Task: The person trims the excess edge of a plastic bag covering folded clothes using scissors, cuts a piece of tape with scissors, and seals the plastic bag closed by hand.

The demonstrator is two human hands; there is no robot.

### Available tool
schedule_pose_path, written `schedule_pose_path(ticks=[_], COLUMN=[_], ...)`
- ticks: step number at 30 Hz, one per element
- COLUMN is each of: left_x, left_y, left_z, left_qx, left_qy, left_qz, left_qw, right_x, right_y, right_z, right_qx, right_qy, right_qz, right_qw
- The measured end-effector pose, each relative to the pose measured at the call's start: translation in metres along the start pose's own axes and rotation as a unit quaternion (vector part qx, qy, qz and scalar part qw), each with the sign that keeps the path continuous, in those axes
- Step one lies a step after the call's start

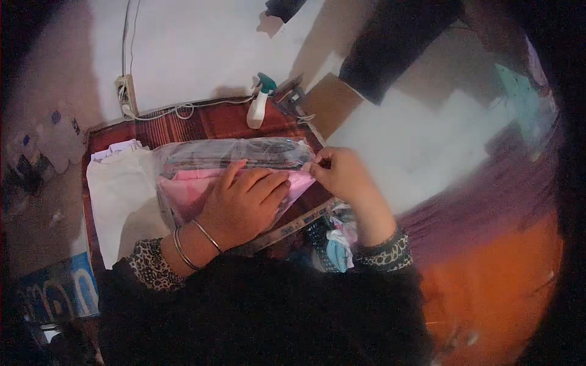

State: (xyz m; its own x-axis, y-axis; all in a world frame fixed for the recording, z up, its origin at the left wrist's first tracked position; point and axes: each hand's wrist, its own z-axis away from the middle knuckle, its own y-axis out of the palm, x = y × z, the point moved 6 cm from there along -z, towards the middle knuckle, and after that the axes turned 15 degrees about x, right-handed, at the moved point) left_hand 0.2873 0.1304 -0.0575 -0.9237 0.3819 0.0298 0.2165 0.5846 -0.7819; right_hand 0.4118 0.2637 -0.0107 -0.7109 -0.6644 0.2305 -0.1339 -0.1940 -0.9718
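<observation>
A clear plastic bag (238, 149) lies on the table with folded pink cloth (186, 192) inside it. My left hand (241, 201) rests flat on the bag over the pink cloth, fingers stretched out and a little apart. At the bag's right end, my right hand (342, 174) pinches the edge of the plastic between thumb and fingers. Folded white cloth (119, 201) lies left of the bag, partly under my left sleeve.
The table has a dark red striped cover (207, 125). A white spray bottle (258, 107) with a green head stands at the back. A power socket (125, 94) with cables is on the wall. Crumpled fabrics (339, 238) lie below the table's front edge; an orange surface (494, 287) is at right.
</observation>
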Motion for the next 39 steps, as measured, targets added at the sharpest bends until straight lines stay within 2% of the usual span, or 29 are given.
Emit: schedule_pose_path(ticks=[3, 10, 15, 22, 25, 28, 30, 34, 36, 37, 39], left_x=[0.0, 0.001, 0.001, 0.001, 0.002, 0.003, 0.002, 0.0, 0.001, 0.001, 0.001], left_y=[-0.001, -0.002, 0.0, 0.002, 0.002, 0.004, 0.007, 0.004, 0.004, 0.002, 0.0], left_z=[0.0, -0.003, -0.003, 0.0, -0.001, 0.002, 0.005, 0.008, 0.006, 0.006, 0.004], left_qx=[0.007, 0.024, 0.022, 0.04, 0.05, 0.057, 0.055, 0.04, 0.052, 0.039, 0.028], left_qy=[0.001, -0.002, -0.01, -0.012, -0.016, -0.011, -0.005, -0.004, -0.008, -0.012, -0.017], left_qz=[0.003, 0.006, 0.017, 0.018, 0.022, 0.021, 0.018, 0.018, 0.018, 0.015, 0.011], left_qw=[1.0, 1.0, 1.0, 0.999, 0.998, 0.998, 0.998, 0.999, 0.998, 0.999, 0.999], right_x=[-0.006, -0.006, -0.011, -0.017, -0.014, -0.021, -0.032, -0.049, -0.054, -0.054, -0.058], right_y=[0.001, -0.002, 0.002, 0.011, 0.006, 0.002, 0.009, 0.027, 0.037, 0.039, 0.041], right_z=[-0.001, -0.002, -0.004, -0.011, -0.01, -0.006, -0.009, -0.02, -0.017, -0.018, -0.019], right_qx=[0.0, -0.015, -0.028, -0.006, -0.055, -0.027, -0.009, 0.037, 0.139, 0.139, 0.119], right_qy=[0.018, 0.037, -0.009, 0.005, -0.034, 0.019, -0.014, -0.053, 0.053, 0.052, 0.04], right_qz=[-0.035, -0.017, -0.049, -0.004, 0.02, -0.033, -0.131, -0.209, -0.334, -0.335, -0.453], right_qw=[0.999, 0.999, 0.998, 1.0, 0.998, 0.999, 0.991, 0.976, 0.931, 0.93, 0.883])
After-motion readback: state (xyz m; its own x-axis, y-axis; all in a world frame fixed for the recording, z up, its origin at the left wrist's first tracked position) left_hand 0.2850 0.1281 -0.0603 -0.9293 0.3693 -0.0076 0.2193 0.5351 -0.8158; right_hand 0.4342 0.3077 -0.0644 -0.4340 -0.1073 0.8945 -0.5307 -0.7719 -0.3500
